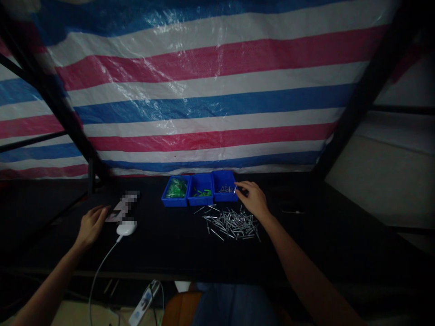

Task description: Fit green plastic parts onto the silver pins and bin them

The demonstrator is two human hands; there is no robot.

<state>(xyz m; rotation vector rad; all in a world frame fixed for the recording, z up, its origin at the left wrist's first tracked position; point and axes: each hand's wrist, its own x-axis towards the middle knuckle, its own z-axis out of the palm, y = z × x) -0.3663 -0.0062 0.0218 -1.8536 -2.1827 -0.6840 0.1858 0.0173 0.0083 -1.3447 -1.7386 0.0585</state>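
My right hand (252, 197) is at the right blue bin (224, 196), its thumb and forefinger pinched on a small metal screw (235, 189). A few screws lie inside that bin. The middle bin (200, 200) holds small green pieces, and the left bin (175, 203) a clear bag of green pieces (177, 187). In front of the bins spreads a loose pile of metal screws (234, 223). Off to the left, my left hand (91, 225) rests by a partly blurred flat item (117, 211), fingers bent; whether they hold anything is unclear.
A white device (126, 227) with a cable lies right of my left hand. A dark flat object (292, 208) is on the black table (142, 258) at right. Striped sheeting (210, 104) hangs behind, between black frame posts. A power strip (144, 304) is below the edge.
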